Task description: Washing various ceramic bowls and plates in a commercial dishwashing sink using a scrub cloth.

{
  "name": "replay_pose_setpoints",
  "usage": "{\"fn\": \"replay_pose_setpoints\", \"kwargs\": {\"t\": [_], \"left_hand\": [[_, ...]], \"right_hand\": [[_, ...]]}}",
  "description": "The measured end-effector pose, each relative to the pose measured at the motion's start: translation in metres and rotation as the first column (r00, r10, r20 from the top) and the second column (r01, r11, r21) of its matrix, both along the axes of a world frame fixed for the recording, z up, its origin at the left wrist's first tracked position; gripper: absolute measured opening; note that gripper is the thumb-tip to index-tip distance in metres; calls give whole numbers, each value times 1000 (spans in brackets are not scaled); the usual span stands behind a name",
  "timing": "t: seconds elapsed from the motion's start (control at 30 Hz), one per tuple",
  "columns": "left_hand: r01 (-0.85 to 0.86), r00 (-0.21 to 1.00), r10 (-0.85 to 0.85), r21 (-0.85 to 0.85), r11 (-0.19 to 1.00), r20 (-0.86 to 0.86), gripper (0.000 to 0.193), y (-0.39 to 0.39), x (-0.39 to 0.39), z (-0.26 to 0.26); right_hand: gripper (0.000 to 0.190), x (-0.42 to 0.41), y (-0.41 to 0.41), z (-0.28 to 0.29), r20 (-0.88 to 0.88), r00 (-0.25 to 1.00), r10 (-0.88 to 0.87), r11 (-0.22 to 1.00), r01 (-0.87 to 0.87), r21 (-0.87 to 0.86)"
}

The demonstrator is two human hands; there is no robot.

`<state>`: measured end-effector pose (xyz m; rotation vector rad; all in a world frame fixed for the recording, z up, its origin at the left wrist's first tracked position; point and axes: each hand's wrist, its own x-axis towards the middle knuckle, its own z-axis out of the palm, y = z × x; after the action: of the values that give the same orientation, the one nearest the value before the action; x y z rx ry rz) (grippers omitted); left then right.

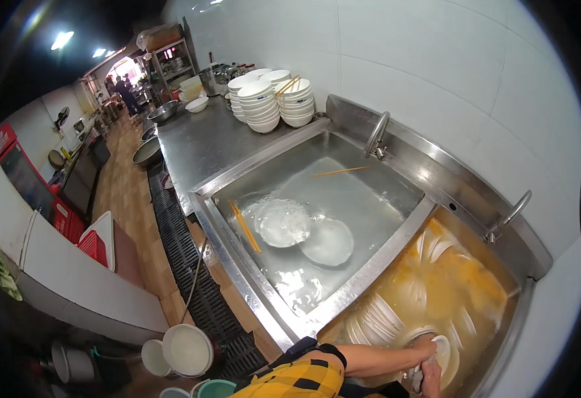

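Note:
Both my hands are low in the right sink basin, among white dishes in cloudy yellowish water. My left hand (423,347) is at the edge of a white plate (441,352); its fingers are partly hidden. Just below it, my right hand (430,375) is beside the same plate, with a pale cloth (416,380) next to it. A leaning row of white dishes (377,321) lies left of my hands. In the left basin, two white dishes (327,242) lie in clearer water, with chopsticks (245,226) near the left wall.
Stacked white bowls (258,107) stand on the steel counter (196,144). Two curved faucets (379,134) rise behind the basins. White buckets (188,349) stand on the floor at the lower left, near a black drain grate (191,268). A person (127,94) stands far down the room.

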<state>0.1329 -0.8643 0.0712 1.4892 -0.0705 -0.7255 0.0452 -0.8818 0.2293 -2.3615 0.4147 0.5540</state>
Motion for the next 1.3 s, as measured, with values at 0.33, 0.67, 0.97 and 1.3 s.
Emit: {"fn": "replay_pose_setpoints", "kwargs": {"t": [0.33,0.67,0.97,1.3], "left_hand": [[40,992,-27,-94,995,125,36,41,-5,47],[-28,992,10,135,990,130,51,0,12,-22],[243,935,-275,-162,956,-222,55,15,10,25],[87,704,-555,-722,687,-443,41,72,52,90]], "right_hand": [[45,0,-42,-58,111,955,274,750,-140,-646],[51,-9,12,-32,502,859,103,932,-260,252],[46,-40,-25,-33,96,862,-498,691,328,644],[39,-17,-63,-24,-53,485,-873,12,129,992]]}}
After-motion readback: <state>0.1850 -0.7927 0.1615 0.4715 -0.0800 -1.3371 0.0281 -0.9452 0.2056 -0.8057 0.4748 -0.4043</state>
